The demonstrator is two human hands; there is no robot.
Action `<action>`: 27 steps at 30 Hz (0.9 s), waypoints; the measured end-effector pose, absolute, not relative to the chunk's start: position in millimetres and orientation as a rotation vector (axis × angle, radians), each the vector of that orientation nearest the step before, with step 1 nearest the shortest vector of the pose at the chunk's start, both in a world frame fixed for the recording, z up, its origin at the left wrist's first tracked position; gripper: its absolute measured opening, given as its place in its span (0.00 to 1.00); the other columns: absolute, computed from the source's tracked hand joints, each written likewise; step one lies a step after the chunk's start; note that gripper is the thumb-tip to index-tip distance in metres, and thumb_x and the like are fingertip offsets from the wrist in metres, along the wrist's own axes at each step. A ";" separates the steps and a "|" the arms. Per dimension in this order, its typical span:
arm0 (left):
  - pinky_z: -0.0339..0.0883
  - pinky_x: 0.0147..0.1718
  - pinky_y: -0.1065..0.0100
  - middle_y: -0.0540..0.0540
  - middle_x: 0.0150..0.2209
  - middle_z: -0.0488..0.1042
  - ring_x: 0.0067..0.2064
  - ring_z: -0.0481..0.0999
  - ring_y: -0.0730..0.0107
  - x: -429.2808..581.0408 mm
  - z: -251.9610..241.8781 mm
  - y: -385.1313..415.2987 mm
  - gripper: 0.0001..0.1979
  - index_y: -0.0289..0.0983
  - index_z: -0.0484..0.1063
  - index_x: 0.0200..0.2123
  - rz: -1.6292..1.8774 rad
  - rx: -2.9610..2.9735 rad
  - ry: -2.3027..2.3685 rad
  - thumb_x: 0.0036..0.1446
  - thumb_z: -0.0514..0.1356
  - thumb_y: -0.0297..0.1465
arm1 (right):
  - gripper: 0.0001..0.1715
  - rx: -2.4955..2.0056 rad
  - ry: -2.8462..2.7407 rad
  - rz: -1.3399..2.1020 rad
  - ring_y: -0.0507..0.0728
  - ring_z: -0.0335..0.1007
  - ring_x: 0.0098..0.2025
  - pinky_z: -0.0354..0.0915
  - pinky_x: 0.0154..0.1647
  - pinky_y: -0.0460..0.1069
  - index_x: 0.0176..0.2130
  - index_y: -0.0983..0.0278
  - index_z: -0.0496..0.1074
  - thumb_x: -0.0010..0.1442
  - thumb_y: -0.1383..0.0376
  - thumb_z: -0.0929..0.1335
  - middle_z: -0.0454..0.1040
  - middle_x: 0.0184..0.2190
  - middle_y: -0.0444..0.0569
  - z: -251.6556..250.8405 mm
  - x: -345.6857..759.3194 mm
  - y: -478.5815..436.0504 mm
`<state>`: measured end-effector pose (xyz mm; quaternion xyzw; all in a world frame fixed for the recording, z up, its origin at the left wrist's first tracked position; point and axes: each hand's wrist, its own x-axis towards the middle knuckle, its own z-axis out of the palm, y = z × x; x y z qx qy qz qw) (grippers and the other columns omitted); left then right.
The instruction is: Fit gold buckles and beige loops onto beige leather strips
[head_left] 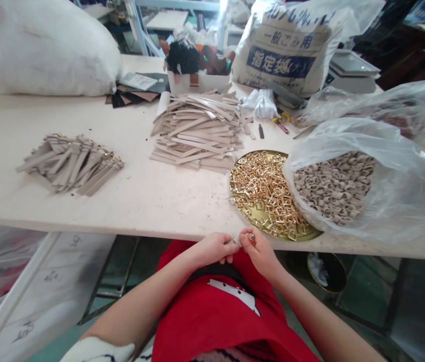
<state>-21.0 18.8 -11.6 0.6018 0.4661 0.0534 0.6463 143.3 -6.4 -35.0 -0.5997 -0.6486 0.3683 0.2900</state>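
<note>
My left hand (214, 248) and my right hand (260, 250) meet just below the table's front edge, over my red shirt. Both are closed in a pinch around a small piece (239, 240) held between them; it looks like a beige strap end with a bit of metal, too small to name surely. Right above my hands a round gold tray (257, 213) holds a heap of gold metal buckles (265, 188). To its right an open clear plastic bag (397, 186) is full of small beige loops (335, 188).
A big pile of beige straps (199, 133) lies mid-table, a smaller pile (71, 163) to the left. At the back are a white sack (42, 48), a printed bag (291, 45), a white box of dark pieces (197, 70) and a scale (350, 70).
</note>
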 end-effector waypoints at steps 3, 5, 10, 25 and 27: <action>0.51 0.15 0.74 0.52 0.17 0.66 0.14 0.58 0.79 -26.4 -2.2 23.1 0.22 0.34 0.68 0.25 0.024 1.430 1.058 0.54 0.45 0.45 | 0.13 -1.577 -1.729 0.979 0.53 0.62 0.27 0.59 0.29 0.48 0.33 0.63 0.62 0.60 0.56 0.58 0.67 0.25 0.45 -33.4 145.9 -5.9; 0.52 0.15 0.74 0.52 0.18 0.66 0.15 0.59 0.78 -25.9 -1.1 22.8 0.23 0.34 0.69 0.25 0.007 1.455 1.071 0.55 0.43 0.45 | 0.13 -1.551 -1.748 0.988 0.53 0.62 0.27 0.59 0.29 0.48 0.33 0.63 0.62 0.60 0.57 0.58 0.66 0.25 0.45 -31.9 146.0 -6.6; 0.59 0.25 0.73 0.49 0.21 0.71 0.21 0.66 0.76 -18.8 -6.1 17.4 0.23 0.34 0.68 0.25 0.136 1.470 1.053 0.57 0.43 0.43 | 0.11 -1.496 -1.796 1.059 0.53 0.62 0.27 0.59 0.29 0.48 0.34 0.63 0.63 0.60 0.58 0.59 0.66 0.25 0.45 -30.2 146.0 -7.6; 0.57 0.19 0.77 0.50 0.23 0.70 0.21 0.68 0.79 -14.1 -9.7 23.1 0.17 0.34 0.63 0.27 0.497 0.849 0.819 0.43 0.62 0.40 | 0.19 -1.393 -1.049 1.437 0.50 0.50 0.18 0.52 0.20 0.46 0.31 0.61 0.62 0.59 0.50 0.57 0.54 0.17 0.37 -13.1 128.7 -4.7; 0.57 0.21 0.76 0.53 0.21 0.68 0.21 0.65 0.80 -9.8 -9.2 17.8 0.16 0.34 0.61 0.26 0.564 0.945 0.852 0.45 0.61 0.40 | 0.18 -1.423 -1.109 1.366 0.50 0.50 0.19 0.51 0.20 0.46 0.31 0.61 0.62 0.59 0.50 0.57 0.54 0.18 0.38 -11.8 127.6 -6.8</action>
